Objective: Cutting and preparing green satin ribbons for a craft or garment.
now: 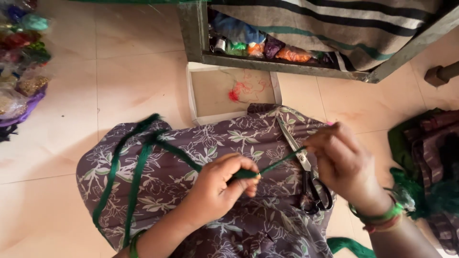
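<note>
My left hand [221, 185] pinches a bundle of green thread [143, 153] that trails in loops to the left over my lap, which is covered by a purple floral cloth [158, 191]. A thin strand of the same green thread runs taut from my left fingers to my right hand [340, 160], whose fingers pinch its other end. Black-handled scissors [306, 172] lie on the cloth between and under the two hands, blades pointing away from me.
A shallow white box [196, 93] with a red thread scrap sits on the tiled floor ahead. A frame shelf [267, 64] holds coloured threads and spools under striped fabric. Bags of coloured material [19, 57] lie at far left; green and dark cloth [425, 157] at right.
</note>
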